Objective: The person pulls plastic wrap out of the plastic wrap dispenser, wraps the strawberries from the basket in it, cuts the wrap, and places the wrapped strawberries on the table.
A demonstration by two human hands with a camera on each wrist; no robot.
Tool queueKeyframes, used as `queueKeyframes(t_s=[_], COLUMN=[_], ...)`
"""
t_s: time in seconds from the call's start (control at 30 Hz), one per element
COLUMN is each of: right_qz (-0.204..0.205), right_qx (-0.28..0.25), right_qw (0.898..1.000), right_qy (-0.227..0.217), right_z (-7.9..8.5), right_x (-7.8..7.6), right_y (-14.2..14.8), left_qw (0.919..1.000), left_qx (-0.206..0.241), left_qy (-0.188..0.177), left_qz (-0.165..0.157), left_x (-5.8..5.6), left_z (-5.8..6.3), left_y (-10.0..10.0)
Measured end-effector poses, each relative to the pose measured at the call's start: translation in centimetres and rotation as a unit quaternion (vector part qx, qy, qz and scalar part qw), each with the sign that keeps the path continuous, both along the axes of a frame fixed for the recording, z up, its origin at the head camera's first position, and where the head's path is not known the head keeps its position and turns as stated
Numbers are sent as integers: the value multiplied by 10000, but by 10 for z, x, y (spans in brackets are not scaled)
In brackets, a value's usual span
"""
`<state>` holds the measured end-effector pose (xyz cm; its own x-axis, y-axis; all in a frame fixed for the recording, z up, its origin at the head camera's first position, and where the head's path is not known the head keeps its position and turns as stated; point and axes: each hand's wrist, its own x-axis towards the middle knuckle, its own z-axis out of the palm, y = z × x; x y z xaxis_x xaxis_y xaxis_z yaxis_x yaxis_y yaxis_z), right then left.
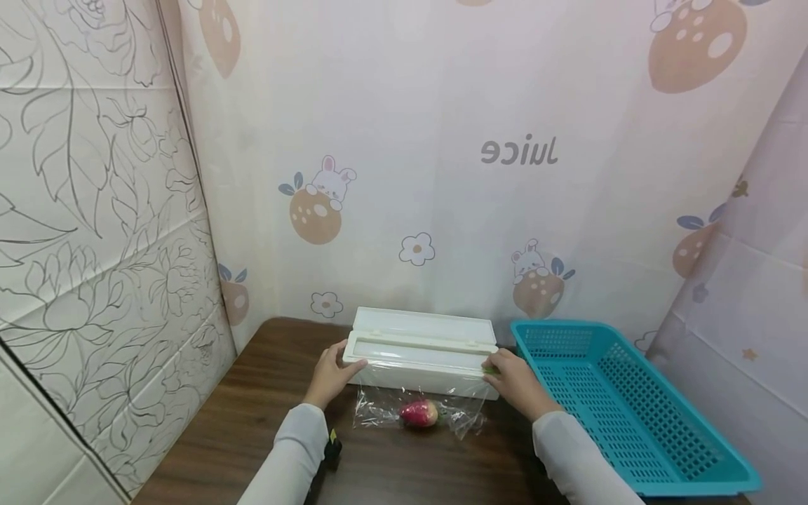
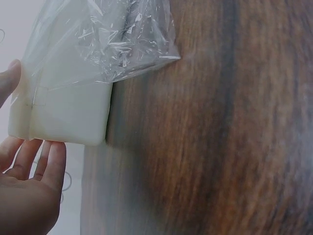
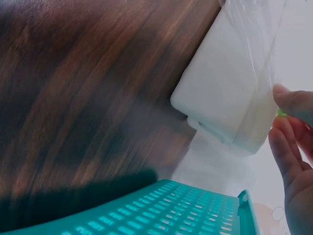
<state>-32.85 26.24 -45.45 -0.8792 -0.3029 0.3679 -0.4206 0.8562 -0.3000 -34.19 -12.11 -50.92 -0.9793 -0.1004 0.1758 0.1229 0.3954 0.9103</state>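
A white cling film dispenser stands at the back of the table with its lid raised. At its left end my left hand holds the corner, thumb on the front edge and fingers against the end in the left wrist view. My right hand pinches a small green slider at the dispenser's right end. Clear cling film hangs from the front edge down to the table. At the film's lower edge lies a red, pale-ended fruit or vegetable, seen through the film.
A teal perforated basket stands to the right, close beside the dispenser. A black object with a yellow mark lies by the left sleeve on the dark wood table. A printed curtain hangs behind.
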Motion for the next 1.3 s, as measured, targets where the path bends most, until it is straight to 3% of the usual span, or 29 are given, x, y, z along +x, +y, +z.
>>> queueKeyframes(t_s=[0.47, 0.77, 1.3], right_qz=[615, 1186, 388], right_qx=[106, 307, 263], right_qw=[9979, 9904, 9987], right_qy=[165, 641, -207], right_z=[-2, -1, 13], right_x=[-3, -3, -5], right_y=[-2, -8, -24], left_qw=[10000, 9999, 9998], left_qx=[-14, -109, -188], left_qy=[-49, -14, -56], left_qz=[37, 41, -25], left_x=[1, -1, -1], left_z=[-1, -1, -1], left_y=[-1, -1, -1])
